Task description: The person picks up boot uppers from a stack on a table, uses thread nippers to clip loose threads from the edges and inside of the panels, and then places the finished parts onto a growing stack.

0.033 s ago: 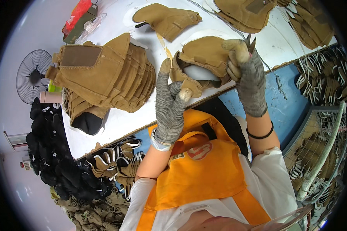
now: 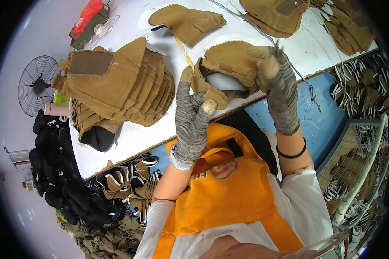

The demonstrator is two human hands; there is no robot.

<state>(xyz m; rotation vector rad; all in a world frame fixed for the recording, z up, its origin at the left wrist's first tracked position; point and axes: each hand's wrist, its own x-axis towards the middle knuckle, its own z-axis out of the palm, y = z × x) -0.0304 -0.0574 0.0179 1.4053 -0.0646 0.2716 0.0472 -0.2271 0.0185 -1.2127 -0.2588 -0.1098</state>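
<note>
A tan suede boot upper (image 2: 231,58) lies near the table's front edge, its opening toward me. My left hand (image 2: 192,116), in a grey knit glove with bare fingertips, grips its left side, thumb on the near flap. My right hand (image 2: 278,82), gloved alike, is closed at the upper's right end. Pointed metal blades of what look like thread snips (image 2: 279,46) stick out beyond that hand; their handles are hidden in it and their tips are blurred. Left of my hands stands a tall stack of similar uppers (image 2: 129,86).
One more upper (image 2: 186,21) rests farther back on the white table (image 2: 103,159); other piles (image 2: 274,17) sit at the far right. A wire cart (image 2: 354,168) of shoe parts stands right, a fan (image 2: 39,86) left. Black pieces (image 2: 73,185) hang beside the table. A cord crosses the tabletop.
My right hand has shifted slightly downward and turned, its thumb lower and the blades blurred. My left hand and the boot upper have barely moved.
</note>
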